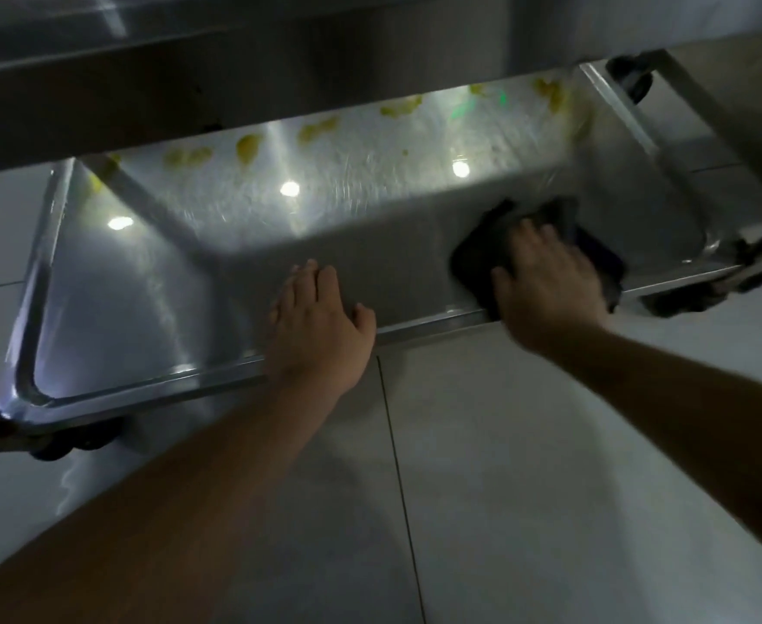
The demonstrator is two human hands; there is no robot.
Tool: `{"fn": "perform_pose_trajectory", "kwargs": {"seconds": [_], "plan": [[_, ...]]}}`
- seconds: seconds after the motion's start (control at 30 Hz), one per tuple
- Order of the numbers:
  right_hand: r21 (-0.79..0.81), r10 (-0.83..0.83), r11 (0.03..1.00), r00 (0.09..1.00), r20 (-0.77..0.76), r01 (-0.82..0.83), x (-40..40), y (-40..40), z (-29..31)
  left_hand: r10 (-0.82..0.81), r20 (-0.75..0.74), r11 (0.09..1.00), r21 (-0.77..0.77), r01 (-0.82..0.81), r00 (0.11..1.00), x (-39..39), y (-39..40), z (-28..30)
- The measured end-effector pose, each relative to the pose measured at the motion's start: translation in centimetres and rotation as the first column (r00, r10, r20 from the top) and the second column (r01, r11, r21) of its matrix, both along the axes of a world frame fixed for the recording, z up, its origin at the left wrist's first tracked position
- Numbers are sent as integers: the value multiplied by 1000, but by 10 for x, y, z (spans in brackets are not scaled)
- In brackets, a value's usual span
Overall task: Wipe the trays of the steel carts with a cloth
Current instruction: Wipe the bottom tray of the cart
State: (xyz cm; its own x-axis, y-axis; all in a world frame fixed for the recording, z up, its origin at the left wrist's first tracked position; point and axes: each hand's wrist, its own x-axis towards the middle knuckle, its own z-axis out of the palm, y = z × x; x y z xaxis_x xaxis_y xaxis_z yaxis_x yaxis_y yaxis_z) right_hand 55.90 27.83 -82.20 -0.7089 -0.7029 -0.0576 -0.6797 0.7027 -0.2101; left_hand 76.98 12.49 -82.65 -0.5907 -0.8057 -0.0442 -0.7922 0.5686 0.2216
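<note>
Pale floor tiles (550, 443) surround a steel cart, seen from above at its lowest tray (154, 290); an upper shelf (235, 83) overhangs the far half. Lighting is dim, with 3 bright reflections on the steel.

Right hand (550, 281) at 3 o'clock on the tray: pressed down on a dark cloth (482, 263), fingers spread over it rather than curled round it, close to the near rim. The hand and cloth are blurred.

Left hand (320, 322) at 6 o'clock: flat on the tray just inside the near rim, fingers together and straight, holding nothing, apparently bracing.

Findings on progress: yellow residue (248, 148) lies in a row of patches along the far edge, from 10 o'clock round to 1 o'clock. These are well apart from the cloth and untouched. The near half of the tray shows no such marks, though faint streaking is visible toward the middle.

Assessment: this tray is partly done at best. The far strip remains, and the upper shelf cannot be judged from here.
</note>
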Motion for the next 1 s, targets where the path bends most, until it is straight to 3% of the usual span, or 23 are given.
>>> {"fn": "perform_pose_trajectory", "kwargs": {"seconds": [0.1,0.2,0.3,0.4,0.57,0.7,0.83,1.0], "plan": [[23,280,960,958,-67,-279,53,-27,-2,-39,-27,994,98,41,999,3,-8,8],[23,383,924,923,-26,-382,47,-26,1,-132,-49,974,182,138,990,21,-25,23],[28,378,926,925,-24,-378,23,-13,0,-157,36,982,112,152,987,70,-55,37],[19,219,976,976,-24,-218,12,-9,-1,-115,131,991,79,106,985,140,-88,44],[67,137,989,990,-42,-134,42,-28,-4,-39,212,997,73,24,976,224,-114,35],[61,198,979,980,-29,-196,100,-68,-6,-5,127,1000,16,3,992,229,-109,9],[18,287,958,958,-10,-286,186,-126,-9,31,141,999,22,-35,990,228,-115,-1],[-82,519,851,854,-16,-519,278,-176,-14,31,93,1000,-3,-31,995,230,-118,-1]]}}
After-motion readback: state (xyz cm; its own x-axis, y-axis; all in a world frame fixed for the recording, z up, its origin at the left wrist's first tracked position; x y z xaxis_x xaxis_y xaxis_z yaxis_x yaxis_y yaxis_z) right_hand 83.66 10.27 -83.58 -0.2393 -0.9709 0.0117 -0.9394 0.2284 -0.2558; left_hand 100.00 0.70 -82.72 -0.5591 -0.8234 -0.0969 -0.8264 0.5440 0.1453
